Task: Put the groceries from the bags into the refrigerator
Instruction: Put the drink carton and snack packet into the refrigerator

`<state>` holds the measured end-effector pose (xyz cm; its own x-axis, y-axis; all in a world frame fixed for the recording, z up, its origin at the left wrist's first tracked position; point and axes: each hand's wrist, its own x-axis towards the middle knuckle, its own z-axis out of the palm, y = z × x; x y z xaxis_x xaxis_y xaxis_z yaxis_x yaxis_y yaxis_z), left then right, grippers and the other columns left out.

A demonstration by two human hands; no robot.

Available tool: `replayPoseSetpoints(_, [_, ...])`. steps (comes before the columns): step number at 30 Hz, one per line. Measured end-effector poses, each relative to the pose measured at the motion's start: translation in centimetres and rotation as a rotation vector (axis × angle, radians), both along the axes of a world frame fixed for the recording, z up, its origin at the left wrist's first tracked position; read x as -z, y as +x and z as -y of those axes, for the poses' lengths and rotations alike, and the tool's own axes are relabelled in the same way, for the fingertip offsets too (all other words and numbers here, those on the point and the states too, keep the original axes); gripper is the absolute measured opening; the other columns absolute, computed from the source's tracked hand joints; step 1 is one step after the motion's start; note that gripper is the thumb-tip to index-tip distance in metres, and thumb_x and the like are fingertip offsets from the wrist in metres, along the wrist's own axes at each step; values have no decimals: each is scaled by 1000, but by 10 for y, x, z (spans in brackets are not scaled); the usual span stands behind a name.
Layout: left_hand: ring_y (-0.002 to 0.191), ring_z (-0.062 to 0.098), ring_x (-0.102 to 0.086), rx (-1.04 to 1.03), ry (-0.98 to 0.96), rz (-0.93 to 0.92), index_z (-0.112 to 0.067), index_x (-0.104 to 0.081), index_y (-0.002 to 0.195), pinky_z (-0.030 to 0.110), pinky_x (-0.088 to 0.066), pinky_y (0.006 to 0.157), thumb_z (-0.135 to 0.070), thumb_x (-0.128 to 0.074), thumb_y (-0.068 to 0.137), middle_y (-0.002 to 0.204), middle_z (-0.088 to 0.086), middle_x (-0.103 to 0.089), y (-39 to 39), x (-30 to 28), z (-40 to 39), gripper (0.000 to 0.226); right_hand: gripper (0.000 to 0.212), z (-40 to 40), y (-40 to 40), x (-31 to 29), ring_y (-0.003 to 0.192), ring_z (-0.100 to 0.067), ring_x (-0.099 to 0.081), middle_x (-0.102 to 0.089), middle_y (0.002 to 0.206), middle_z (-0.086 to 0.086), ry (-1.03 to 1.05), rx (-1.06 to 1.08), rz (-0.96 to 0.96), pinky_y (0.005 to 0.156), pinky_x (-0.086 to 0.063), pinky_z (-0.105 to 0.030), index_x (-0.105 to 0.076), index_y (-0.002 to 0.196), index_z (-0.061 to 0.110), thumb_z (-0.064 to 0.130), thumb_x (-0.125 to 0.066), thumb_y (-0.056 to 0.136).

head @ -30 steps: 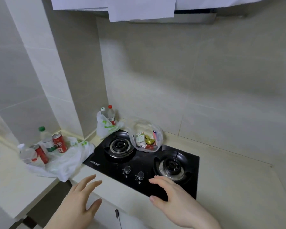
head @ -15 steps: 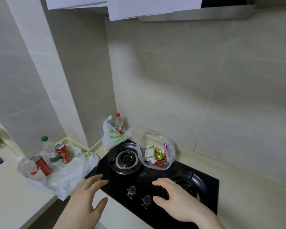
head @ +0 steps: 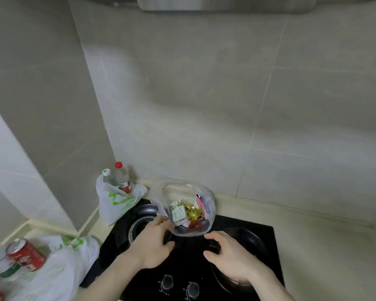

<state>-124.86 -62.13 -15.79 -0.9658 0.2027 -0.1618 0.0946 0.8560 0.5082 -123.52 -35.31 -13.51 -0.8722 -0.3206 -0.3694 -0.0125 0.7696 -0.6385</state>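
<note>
A clear plastic bag (head: 183, 193) sits on the black stove between the two burners. It holds small cartons, a gold-wrapped item and red packets. My left hand (head: 153, 243) reaches over the left burner, its fingertips touching the bag's lower left edge. Just below and right of the bag, my right hand (head: 230, 254) hovers with fingers spread and holds nothing. A white bag with green print (head: 117, 203) stands in the back corner with two bottles in it. Another white bag (head: 59, 270) lies at lower left with a red can (head: 27, 255) and bottles.
The black two-burner stove (head: 243, 227) has two knobs (head: 167, 282) at its front edge. Tiled walls close the back and left sides. A range hood (head: 224, 4) hangs overhead. Pale counter (head: 323, 257) stretches to the right of the stove.
The view has closed in on the stove. Both hands moved forward to the clear bag; the left hand now touches its edge and the right hand is close beside it.
</note>
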Motion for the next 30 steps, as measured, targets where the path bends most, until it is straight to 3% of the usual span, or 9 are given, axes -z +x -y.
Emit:
replayPoseSetpoints(3, [140,21,-43,69,-58,59,-25,-53,142,27,-33,117,-35,-63,83,151,-1,-37,-53,17,0,61,58,10,-1,6,139,-2,-41,-28,161,20,38,77,-15,114,-31,-20,-40,154,35,47,-56,100])
replayPoseSetpoints(7, [142,29,-38,124,-226,61,-25,-41,150,42,-36,116,-41,-62,80,159,4,-30,-116,33,-11,74,59,20,6,17,148,-4,-33,-24,164,18,58,188,-30,120,-28,-24,-40,155,34,48,-57,100])
replayPoseSetpoints(14, [135,30,-43,170,-481,137,-24,-38,148,43,-38,109,-51,-65,77,146,5,-41,-182,76,-12,80,58,32,23,20,147,-10,-37,-31,160,13,65,399,-70,117,-27,-22,-43,153,30,44,-60,99])
replayPoseSetpoints(24, [130,33,-45,148,-426,277,-16,-27,148,47,-46,104,-53,-79,60,138,9,-41,-220,125,-15,109,58,34,48,31,150,-7,-33,-31,160,14,61,550,-49,121,-25,-21,-43,153,31,40,-62,98])
replayPoseSetpoints(30, [131,34,-49,157,-413,219,-12,-14,151,43,-47,103,-52,-82,61,142,10,-43,-234,153,-9,119,60,43,45,40,150,-9,-32,-30,161,15,76,586,-68,119,-21,-17,-43,154,28,40,-62,99])
